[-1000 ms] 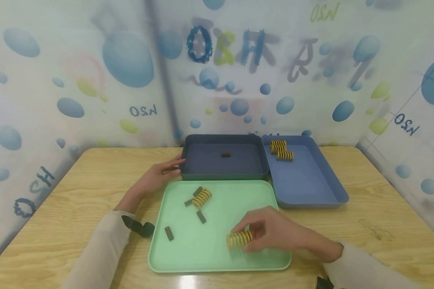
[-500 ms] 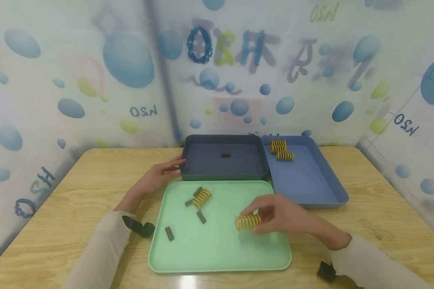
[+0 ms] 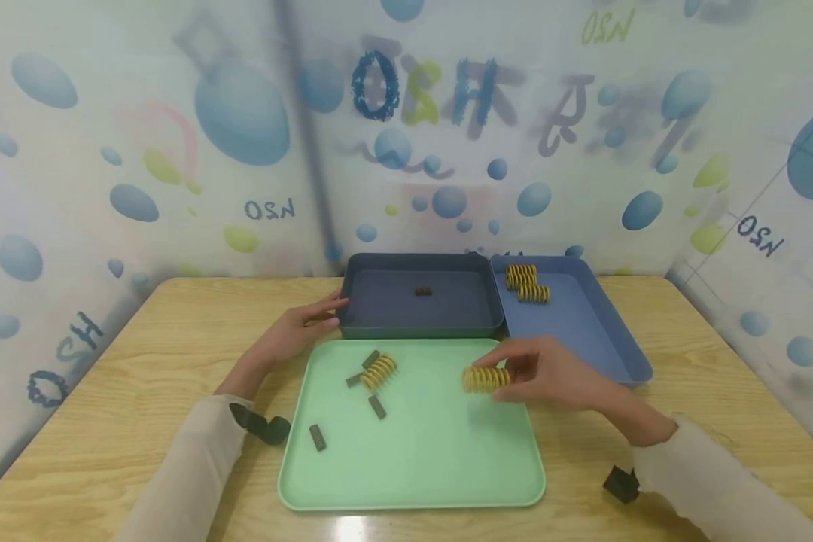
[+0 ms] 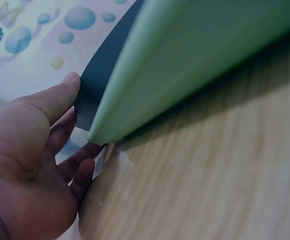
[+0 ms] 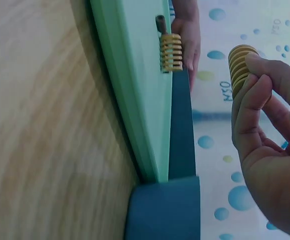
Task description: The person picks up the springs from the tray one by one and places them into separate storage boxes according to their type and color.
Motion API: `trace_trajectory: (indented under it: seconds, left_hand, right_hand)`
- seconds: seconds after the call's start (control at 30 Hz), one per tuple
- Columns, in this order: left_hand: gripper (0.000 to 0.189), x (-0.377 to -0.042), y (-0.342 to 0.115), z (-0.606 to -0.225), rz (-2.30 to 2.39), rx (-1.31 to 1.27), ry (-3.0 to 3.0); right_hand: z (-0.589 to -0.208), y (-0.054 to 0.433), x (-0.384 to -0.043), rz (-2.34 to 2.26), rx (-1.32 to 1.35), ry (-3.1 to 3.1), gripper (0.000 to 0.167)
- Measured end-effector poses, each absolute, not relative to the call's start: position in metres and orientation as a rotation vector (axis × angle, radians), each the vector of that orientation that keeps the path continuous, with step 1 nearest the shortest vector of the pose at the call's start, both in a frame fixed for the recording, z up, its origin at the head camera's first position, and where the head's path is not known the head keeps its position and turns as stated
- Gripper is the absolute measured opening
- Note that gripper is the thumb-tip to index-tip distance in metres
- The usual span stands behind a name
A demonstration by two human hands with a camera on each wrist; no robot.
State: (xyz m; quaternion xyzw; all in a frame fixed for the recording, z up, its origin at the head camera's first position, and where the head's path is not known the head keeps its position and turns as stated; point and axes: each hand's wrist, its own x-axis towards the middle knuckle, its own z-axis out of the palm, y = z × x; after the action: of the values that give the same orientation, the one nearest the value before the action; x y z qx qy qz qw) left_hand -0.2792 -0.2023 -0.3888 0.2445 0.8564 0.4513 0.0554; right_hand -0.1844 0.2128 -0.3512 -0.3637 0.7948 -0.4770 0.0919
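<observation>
My right hand point(image 3: 555, 376) pinches a yellow coil spring point(image 3: 485, 379) between thumb and fingers, over the upper right of the green tray point(image 3: 440, 467). The right wrist view shows the held spring point(image 5: 239, 67) raised off the tray. My left hand point(image 3: 298, 327) rests its fingers at the left side of the dark tray point(image 3: 379, 331); in the left wrist view the thumb point(image 4: 67, 92) is against that tray's wall. Another yellow spring point(image 3: 379, 372) lies on the green tray among several small dark springs point(image 3: 377, 406).
A blue tray point(image 3: 603, 331) at the right has yellow springs point(image 3: 533, 293) in its far left corner. One small dark spring point(image 3: 423, 291) lies inside the dark tray. All trays stand on a wooden table point(image 3: 142, 376) before a patterned curtain point(image 3: 176, 150).
My right hand has carried the yellow spring away from the front of the green tray, forward and to the right. My left hand has stayed at the dark tray.
</observation>
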Motion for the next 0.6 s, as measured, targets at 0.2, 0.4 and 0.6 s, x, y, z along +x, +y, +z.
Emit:
trace_trajectory:
  seconds: [0.2, 0.4, 0.6]
  left_hand:
    - [0.045, -0.286, -0.207, -0.398, 1.354, 0.752, 2.608]
    - [0.046, -0.286, -0.207, -0.398, 1.353, 0.758, 2.601]
    - [0.046, -0.284, -0.206, -0.396, 1.348, 0.757, 2.61]
  right_hand:
    - [-0.347, 0.222, -0.189, -1.377, -0.946, 2.437, 0.035]
    - [-0.345, 0.233, -0.197, -1.387, -0.823, 2.477, 0.036]
    - [-0.346, 0.248, -0.21, -1.421, -0.731, 2.491, 0.038]
